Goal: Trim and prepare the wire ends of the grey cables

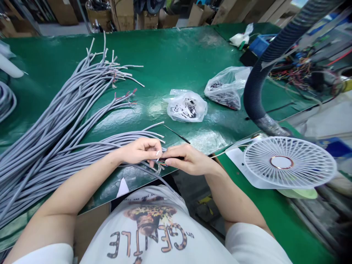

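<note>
Near the table's front edge, my left hand (pixel 141 150) is closed in a pinch around the end of a grey cable (pixel 164 180). Thin coloured wires (pixel 162 163) and frayed strands fan out from that end, just below the fingertips. My right hand (pixel 188 158) meets it from the other side, fingers curled over a slim dark object (pixel 180 158); most of it is hidden, so its kind is unclear. A small white bit shows at the left fingertips. Just beyond the hands lies a thin pointed tool with a dark handle (pixel 183 139).
Bundles of grey cables (pixel 68 99) cover the table's left side. Two clear plastic bags (pixel 187 106) of small parts sit beyond my hands. A white fan (pixel 290 163) stands at right, under a dark ribbed hose (pixel 254 88). Cardboard boxes (pixel 123 14) line the back.
</note>
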A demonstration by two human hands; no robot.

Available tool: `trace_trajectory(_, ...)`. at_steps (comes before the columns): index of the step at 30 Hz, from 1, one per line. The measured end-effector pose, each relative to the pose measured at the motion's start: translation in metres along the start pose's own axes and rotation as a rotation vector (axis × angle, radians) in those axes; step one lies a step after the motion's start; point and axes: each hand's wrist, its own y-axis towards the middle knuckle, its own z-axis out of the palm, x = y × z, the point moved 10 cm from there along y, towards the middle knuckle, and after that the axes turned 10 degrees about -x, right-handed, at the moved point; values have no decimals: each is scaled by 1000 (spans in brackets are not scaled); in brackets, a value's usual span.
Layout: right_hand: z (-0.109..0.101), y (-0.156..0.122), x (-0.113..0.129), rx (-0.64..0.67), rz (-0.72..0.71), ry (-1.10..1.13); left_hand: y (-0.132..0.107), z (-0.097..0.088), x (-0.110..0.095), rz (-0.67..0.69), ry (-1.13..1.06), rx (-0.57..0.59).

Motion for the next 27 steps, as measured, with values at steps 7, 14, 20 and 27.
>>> trace_trajectory(7,3,1,-5,48,18,10,1,0,0,44,85,-4)
trace_trajectory(14,8,0,-11,39,26,-40,3,0,4,49,91,5)
trace_trajectory(20,-3,0,-4,-70,0,14,5,-10,8,-16,24,-82)
trace_trajectory(27,-29,3,-13,-408,58,42,7,-17,5,-18,0,-152)
